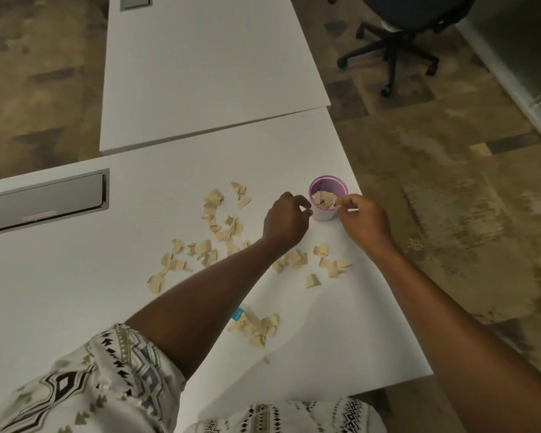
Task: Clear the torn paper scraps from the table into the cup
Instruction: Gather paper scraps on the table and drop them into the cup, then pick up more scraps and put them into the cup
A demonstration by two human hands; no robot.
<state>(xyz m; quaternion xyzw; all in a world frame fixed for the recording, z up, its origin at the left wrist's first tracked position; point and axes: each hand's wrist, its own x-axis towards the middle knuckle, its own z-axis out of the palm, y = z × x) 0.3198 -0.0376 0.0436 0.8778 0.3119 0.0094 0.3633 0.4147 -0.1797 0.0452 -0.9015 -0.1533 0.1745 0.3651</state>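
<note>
Fingers of both hands curled beside the cup (grip contents indiscernible, fingertips hidden).

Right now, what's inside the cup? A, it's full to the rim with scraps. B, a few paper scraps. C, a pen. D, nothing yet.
B: a few tan scraps lie low inside the cup, well below its rim, while many more are still spread over the table.
</note>
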